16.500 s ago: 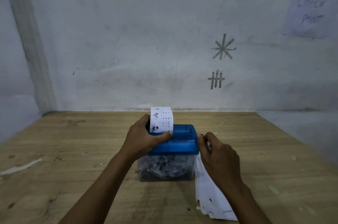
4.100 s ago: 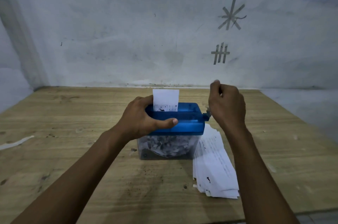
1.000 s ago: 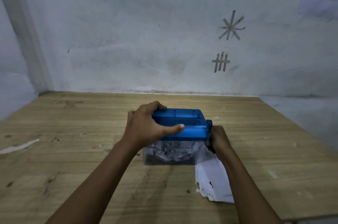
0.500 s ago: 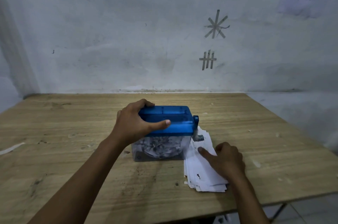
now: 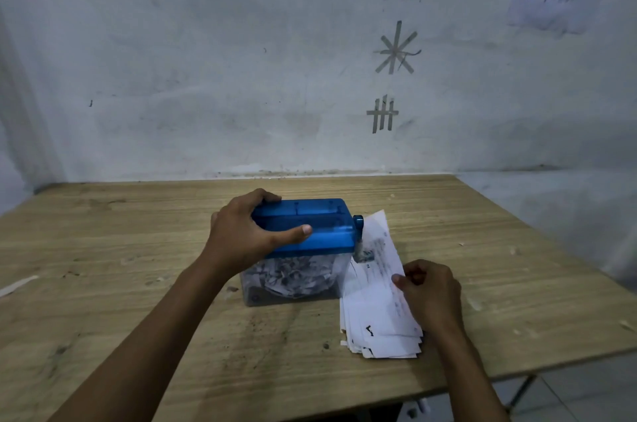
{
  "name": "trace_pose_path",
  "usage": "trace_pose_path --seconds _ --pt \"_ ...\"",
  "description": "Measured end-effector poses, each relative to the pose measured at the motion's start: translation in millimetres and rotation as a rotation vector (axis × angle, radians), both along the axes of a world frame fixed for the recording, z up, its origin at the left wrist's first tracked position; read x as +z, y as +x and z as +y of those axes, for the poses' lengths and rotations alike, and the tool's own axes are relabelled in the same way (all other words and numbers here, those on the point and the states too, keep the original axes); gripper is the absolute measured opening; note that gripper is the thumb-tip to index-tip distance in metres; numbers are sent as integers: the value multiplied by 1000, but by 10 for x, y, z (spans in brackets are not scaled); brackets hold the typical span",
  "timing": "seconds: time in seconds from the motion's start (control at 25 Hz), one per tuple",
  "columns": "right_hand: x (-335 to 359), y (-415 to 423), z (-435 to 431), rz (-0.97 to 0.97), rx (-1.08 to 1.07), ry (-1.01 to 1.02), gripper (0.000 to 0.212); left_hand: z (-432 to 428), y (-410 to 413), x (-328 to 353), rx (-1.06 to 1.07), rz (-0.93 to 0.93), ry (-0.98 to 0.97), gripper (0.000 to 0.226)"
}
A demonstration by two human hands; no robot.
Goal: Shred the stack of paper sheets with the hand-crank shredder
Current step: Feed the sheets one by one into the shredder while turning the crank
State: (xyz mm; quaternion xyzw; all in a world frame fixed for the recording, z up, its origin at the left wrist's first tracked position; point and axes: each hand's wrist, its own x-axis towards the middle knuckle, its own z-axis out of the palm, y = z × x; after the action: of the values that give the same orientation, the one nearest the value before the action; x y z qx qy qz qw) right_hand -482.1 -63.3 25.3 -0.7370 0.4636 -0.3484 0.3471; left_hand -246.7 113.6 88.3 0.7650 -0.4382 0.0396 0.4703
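The hand-crank shredder [image 5: 324, 232] has a blue lid over a clear bin [image 5: 293, 280] full of paper shreds and stands mid-table. My left hand [image 5: 244, 235] grips the lid's left end, thumb along the front. Its blue crank [image 5: 358, 225] sticks out on the right side, untouched. A stack of white printed sheets [image 5: 379, 328] lies right of the bin. My right hand [image 5: 427, 294] pinches the right edge of the top sheet [image 5: 375, 256], whose far end is lifted and tilted beside the crank. The feed slot holds no paper.
The wooden table [image 5: 138, 249] runs to a marked white wall at the back. Its front edge and right corner are close to the stack. A torn white strip [image 5: 17, 283] lies at the far left edge. Small paper crumbs dot the right side.
My right hand went from lying on the stack to pinching the top sheet and lifting it. My left hand has kept its grip on the lid. The camera tilted slightly.
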Motion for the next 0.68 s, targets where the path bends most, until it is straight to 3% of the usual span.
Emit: trace_pose_path --seconds 0.08,0.2,0.36,0.56,0.68 --pt "74 -9 -19 -79 -8 -26 5 -4 12 -12 -2 1 1 80" --pt "241 -17 -54 -255 -9 -72 20 -12 15 -20 -2 -8 3 81" --pt "551 83 -139 -375 18 -146 14 -13 8 -26 -10 -5 7 82" --pt "994 340 -31 -601 329 44 29 -13 26 -25 -18 24 19 78" --pt "1155 552 61 -605 397 -25 20 -6 25 -25 -22 46 7 78"
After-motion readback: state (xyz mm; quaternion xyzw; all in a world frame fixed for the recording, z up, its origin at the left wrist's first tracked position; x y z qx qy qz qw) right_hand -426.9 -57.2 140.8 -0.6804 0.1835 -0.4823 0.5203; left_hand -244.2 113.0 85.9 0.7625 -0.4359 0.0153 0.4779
